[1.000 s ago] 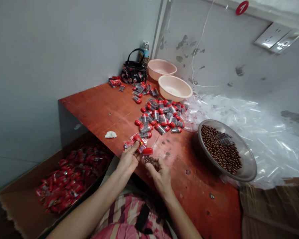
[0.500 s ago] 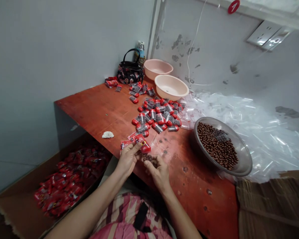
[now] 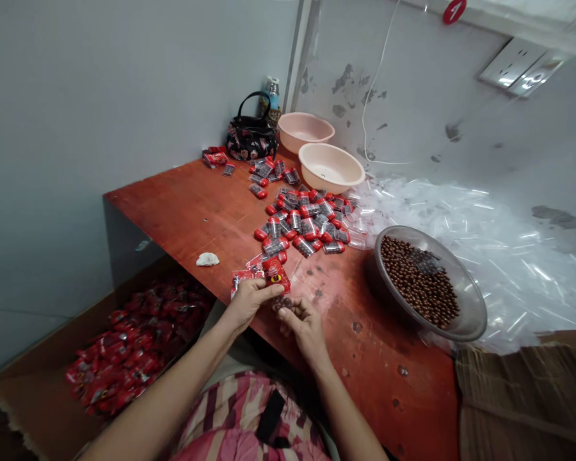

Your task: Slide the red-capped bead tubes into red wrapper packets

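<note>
My left hand [image 3: 250, 301] is closed, its thumb and fingers pinching a small red printed packet [image 3: 277, 276] over the table's near edge. Just below the packet, brown balls [image 3: 282, 303] show by the curled fingers of my right hand [image 3: 306, 326]. Whether a clear wrapper lies around those balls I cannot make out. Another red packet [image 3: 242, 279] lies flat on the table beyond my left hand. Farther back is a heap of small clear containers with red ends [image 3: 295, 221] and dark contents.
A grey bowl of brown balls [image 3: 480, 314] stands at right, before a pile of clear plastic pieces [image 3: 499, 256]. Two pale basins [image 3: 331, 168] and a floral handbag [image 3: 252, 141] sit at the back. Below left, a cardboard box [image 3: 33, 384] holds red packets. White scrap [image 3: 207, 259] lies near the edge.
The red packet in my left hand has turned so its printed face shows more, and my left thumb has moved lower. My right hand stays almost in place beside the balls.
</note>
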